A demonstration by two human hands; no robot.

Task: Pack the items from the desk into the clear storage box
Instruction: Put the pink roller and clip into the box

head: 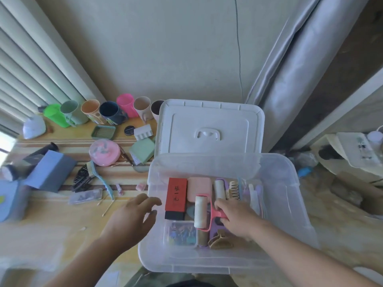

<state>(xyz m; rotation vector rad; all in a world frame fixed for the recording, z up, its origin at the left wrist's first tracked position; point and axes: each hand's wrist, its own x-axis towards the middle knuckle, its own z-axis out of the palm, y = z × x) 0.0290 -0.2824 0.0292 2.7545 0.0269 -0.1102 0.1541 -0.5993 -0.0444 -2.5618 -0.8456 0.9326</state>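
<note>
The clear storage box (290,206) stands at the desk's right end, its white lid (209,125) propped upright behind it. My right hand (238,218) is inside the box, shut on the pink handle of a lint roller (200,212) with a white roll. Under and around it lie a red and black box (176,195), a pink case (199,188), a second roller (219,189), hair claws (234,190) and a small clear box of pins (180,234). My left hand (132,218) hovers open over the desk just left of the box.
On the desk (51,224) remain a row of cups (109,111), a green soap tray (103,132), a round pink container (104,151), a green brush (143,150), a blue toothbrush (101,179), black combs (81,180), blue boxes (49,172) and cotton swabs. A curtain hangs right.
</note>
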